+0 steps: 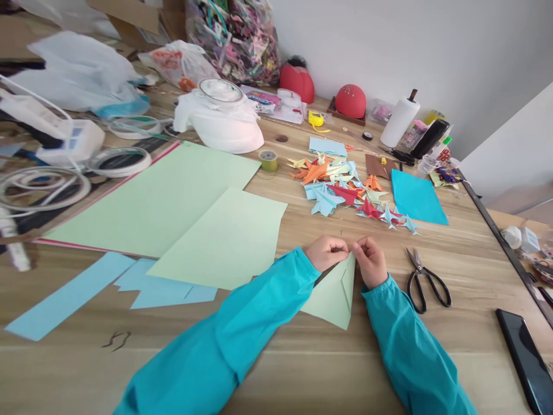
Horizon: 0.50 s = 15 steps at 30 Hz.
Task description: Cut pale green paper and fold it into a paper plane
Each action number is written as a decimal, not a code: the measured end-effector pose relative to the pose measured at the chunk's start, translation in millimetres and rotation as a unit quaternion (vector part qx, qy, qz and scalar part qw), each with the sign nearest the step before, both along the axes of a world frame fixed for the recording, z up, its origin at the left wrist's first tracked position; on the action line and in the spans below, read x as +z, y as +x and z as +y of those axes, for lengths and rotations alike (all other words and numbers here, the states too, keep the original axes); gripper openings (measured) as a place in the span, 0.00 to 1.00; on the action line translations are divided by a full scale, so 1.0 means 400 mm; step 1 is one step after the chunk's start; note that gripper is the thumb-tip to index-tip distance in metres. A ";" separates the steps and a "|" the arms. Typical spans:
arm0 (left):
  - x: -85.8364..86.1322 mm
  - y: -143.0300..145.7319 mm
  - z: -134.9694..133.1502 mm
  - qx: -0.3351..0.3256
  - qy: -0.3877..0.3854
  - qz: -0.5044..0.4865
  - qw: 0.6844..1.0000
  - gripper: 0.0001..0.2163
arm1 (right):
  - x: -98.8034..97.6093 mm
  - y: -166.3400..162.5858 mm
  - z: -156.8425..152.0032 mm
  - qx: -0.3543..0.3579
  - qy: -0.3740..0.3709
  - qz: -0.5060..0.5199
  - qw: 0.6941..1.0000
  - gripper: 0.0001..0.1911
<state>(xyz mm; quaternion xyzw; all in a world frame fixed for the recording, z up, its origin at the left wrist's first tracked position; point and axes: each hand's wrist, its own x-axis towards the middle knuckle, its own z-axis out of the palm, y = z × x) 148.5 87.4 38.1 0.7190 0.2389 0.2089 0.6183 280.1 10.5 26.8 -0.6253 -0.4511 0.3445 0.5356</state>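
Observation:
A pale green sheet of paper [332, 297] with a folded flap and crease lines lies at the front of the table between my forearms. My left hand [327, 252] pinches its far corner, thumb and fingers pressed together. Right beside it, my right hand [370, 259] pinches the same corner from the other side. The fingertips almost meet there and hide the tip of the paper. To the right of my right hand lie black-handled scissors [425, 280], their blades slightly apart. Beyond my hands sits a pile of folded paper shapes [341, 184] in orange, red, blue, green and yellow.
Large green sheets [224, 236] and blue paper strips [71, 294] lie to the left. A turquoise sheet [419, 196] is at the back right, a phone [527, 357] at the right front. A thread spool [268, 161] stands mid-table; coiled cables [43, 184] crowd the left.

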 end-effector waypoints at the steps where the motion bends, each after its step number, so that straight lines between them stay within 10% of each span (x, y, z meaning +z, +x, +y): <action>1: 0.000 -0.001 0.000 0.002 -0.001 0.003 1.000 0.08 | -0.002 0.002 0.001 -0.007 -0.005 0.010 1.000 0.24; 15: -0.014 0.004 -0.007 0.026 0.030 -0.014 0.999 0.12 | -0.012 0.002 0.004 0.010 0.000 -0.020 1.000 0.24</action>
